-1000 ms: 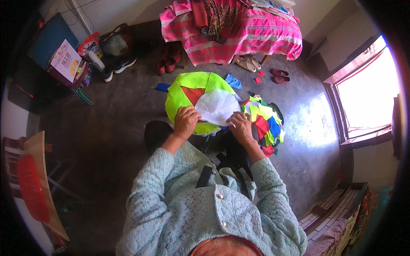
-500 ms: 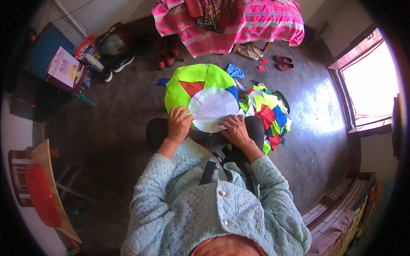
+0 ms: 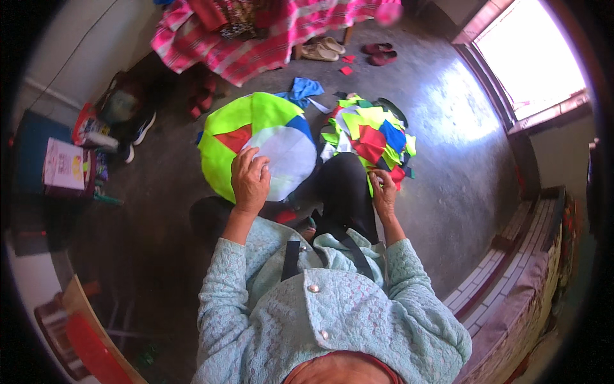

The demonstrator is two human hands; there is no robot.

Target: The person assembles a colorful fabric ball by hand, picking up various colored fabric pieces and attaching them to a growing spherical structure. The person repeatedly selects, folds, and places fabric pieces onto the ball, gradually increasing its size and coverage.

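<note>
A round patchwork of neon green, red, blue and white cloth (image 3: 238, 125) lies on the floor in front of my knees. My left hand (image 3: 249, 180) rests flat on its white panel (image 3: 286, 157), fingers spread, holding nothing. My right hand (image 3: 384, 193) is at the near edge of a heap of coloured fabric scraps (image 3: 371, 134), fingers curled at a scrap; whether it grips one I cannot tell. My legs in dark trousers (image 3: 342, 192) lie between the two.
A bed with a pink checked cover (image 3: 256, 38) stands at the back, sandals (image 3: 323, 50) and red shoes (image 3: 377, 54) beside it. A blue cloth (image 3: 304, 89) lies on the floor. Bags and a box (image 3: 64, 163) sit left. A bright window (image 3: 531, 57) is right.
My right hand has left the white panel and moved right to the scrap heap. My left hand stays on the round cloth. The view has tilted, shifting everything.
</note>
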